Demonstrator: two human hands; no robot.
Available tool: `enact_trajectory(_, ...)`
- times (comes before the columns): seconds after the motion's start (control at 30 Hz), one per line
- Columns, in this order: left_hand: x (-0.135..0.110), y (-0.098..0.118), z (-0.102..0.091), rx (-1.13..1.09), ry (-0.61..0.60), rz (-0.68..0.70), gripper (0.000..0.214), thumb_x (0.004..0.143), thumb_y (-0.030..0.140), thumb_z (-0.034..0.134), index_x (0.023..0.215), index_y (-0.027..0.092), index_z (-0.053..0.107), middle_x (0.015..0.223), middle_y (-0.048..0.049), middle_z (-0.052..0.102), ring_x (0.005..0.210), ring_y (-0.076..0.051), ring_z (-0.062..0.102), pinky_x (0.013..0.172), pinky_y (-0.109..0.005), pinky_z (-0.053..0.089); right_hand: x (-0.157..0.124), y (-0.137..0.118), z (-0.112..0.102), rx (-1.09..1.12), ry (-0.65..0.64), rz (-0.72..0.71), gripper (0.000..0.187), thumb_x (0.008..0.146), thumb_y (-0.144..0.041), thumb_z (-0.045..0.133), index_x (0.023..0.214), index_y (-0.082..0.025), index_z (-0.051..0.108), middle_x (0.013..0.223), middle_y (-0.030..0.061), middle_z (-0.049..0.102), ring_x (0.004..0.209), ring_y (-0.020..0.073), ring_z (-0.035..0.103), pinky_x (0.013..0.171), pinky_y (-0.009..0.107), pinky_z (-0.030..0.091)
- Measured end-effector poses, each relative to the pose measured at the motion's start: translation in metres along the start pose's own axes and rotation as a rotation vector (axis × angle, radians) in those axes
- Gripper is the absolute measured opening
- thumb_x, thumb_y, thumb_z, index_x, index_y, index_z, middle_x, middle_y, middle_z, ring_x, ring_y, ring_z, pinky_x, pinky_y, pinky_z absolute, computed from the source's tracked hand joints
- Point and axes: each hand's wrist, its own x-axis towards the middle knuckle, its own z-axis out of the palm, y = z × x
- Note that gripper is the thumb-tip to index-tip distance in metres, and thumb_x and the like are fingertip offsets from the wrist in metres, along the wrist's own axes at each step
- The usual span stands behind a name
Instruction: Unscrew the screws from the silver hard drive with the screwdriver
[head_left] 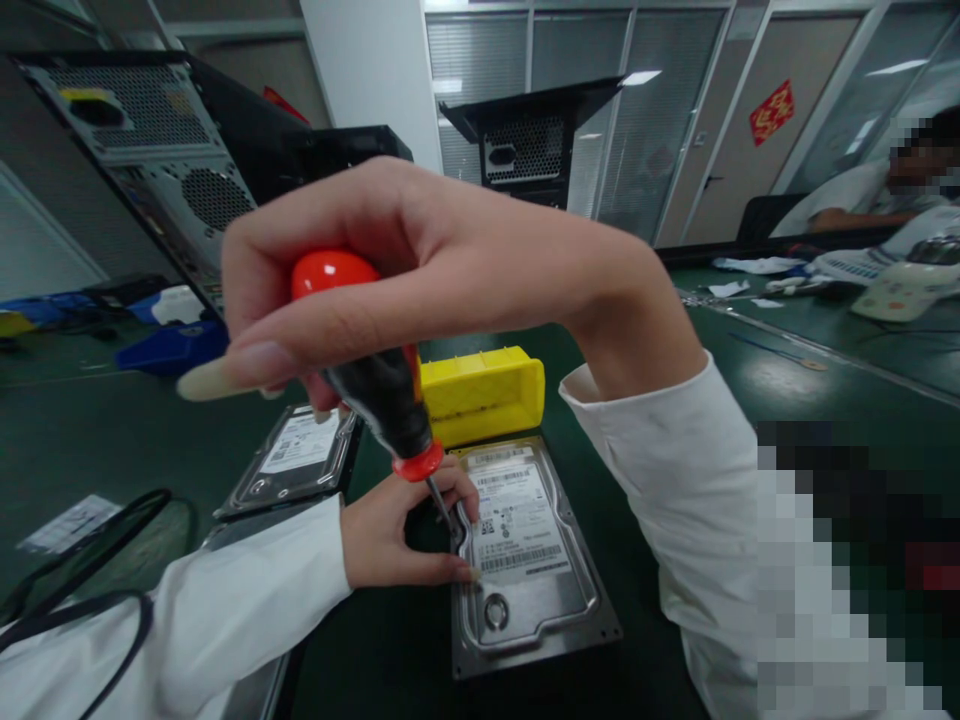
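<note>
My right hand (pixel 420 260) is closed around a screwdriver (pixel 386 400) with a red-and-black handle. Its thin shaft slants down to the left edge of a silver hard drive (pixel 540 590), where the tip meets the drive near its rim; the exact contact point is hard to see. At that same edge, my left hand (pixel 409 535) grips the drive, thumb and fingers on either side of the screwdriver tip. The drive lies flat on the dark green table (pixel 360 650), its printed label facing up.
Behind the drive stands a yellow plastic bin (pixel 487 395). A second hard drive (pixel 296 455) lies to the left, near a black cable (pixel 82 560). Computer cases (pixel 142 150) stand further back. At the far right sits another person (pixel 847 195).
</note>
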Motion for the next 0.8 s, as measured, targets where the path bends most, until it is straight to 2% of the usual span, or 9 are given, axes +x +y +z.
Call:
enact_trajectory(0.13, 0.0, -0.001, 0.0, -0.005, -0.005, -0.008, 0.034, 0.066, 0.042, 0.067, 0.084, 0.016, 0.055, 0.076, 0.0006, 0.044, 0.071, -0.012, 0.041, 0.064, -0.025, 0.032, 0.002, -0.002, 0.0, -0.069, 0.025, -0.011, 0.041, 0.092, -0.031, 0.028, 0.086, 0.002, 0.051, 0.08, 0.0027, 0.051, 0.072, -0.0001, 0.045, 0.07, 0.012, 0.041)
enact_trajectory(0.27, 0.0, -0.002, 0.001, 0.006, -0.003, -0.004, 0.035, 0.066, 0.043, 0.067, 0.083, 0.015, 0.055, 0.074, 0.0014, 0.041, 0.07, -0.012, 0.041, 0.065, -0.025, 0.032, 0.004, -0.004, 0.003, 0.015, 0.061, 0.026, 0.039, 0.093, -0.034, 0.027, 0.078, -0.004, 0.047, 0.074, 0.0009, 0.045, 0.065, 0.0007, 0.04, 0.065, 0.013, 0.039)
enact_trajectory(0.43, 0.001, -0.001, 0.0, 0.028, -0.003, 0.012, 0.034, 0.067, 0.045, 0.066, 0.083, 0.016, 0.055, 0.072, 0.0017, 0.04, 0.07, -0.012, 0.041, 0.066, -0.026, 0.033, 0.006, -0.001, 0.006, 0.132, 0.044, 0.081, 0.038, 0.094, -0.036, 0.02, 0.076, -0.009, 0.041, 0.087, 0.0049, 0.044, 0.077, 0.0039, 0.044, 0.074, 0.013, 0.042)
enact_trajectory(0.6, 0.001, -0.001, 0.0, 0.029, -0.002, 0.007, 0.036, 0.067, 0.046, 0.067, 0.083, 0.016, 0.056, 0.071, 0.0017, 0.04, 0.07, -0.012, 0.042, 0.065, -0.026, 0.032, 0.006, 0.011, 0.004, 0.118, 0.039, 0.036, 0.015, 0.09, -0.02, 0.039, 0.079, -0.01, 0.039, 0.079, 0.0, 0.045, 0.073, 0.0033, 0.045, 0.071, 0.014, 0.043)
enact_trajectory(0.7, 0.001, -0.001, -0.001, 0.035, -0.007, 0.011, 0.036, 0.067, 0.046, 0.066, 0.083, 0.016, 0.056, 0.071, 0.0016, 0.04, 0.07, -0.012, 0.042, 0.066, -0.026, 0.031, 0.005, 0.016, 0.004, 0.089, 0.008, 0.025, 0.016, 0.09, -0.024, 0.042, 0.081, -0.01, 0.043, 0.072, -0.0019, 0.044, 0.072, 0.003, 0.047, 0.067, 0.014, 0.042)
enact_trajectory(0.8, 0.001, -0.001, -0.001, 0.037, -0.009, 0.013, 0.036, 0.067, 0.047, 0.066, 0.084, 0.016, 0.056, 0.071, 0.0017, 0.04, 0.07, -0.012, 0.042, 0.066, -0.027, 0.032, 0.007, 0.018, 0.006, 0.03, -0.042, -0.015, 0.021, 0.091, -0.023, 0.04, 0.077, -0.008, 0.045, 0.067, -0.0022, 0.042, 0.064, 0.0014, 0.042, 0.061, 0.014, 0.038)
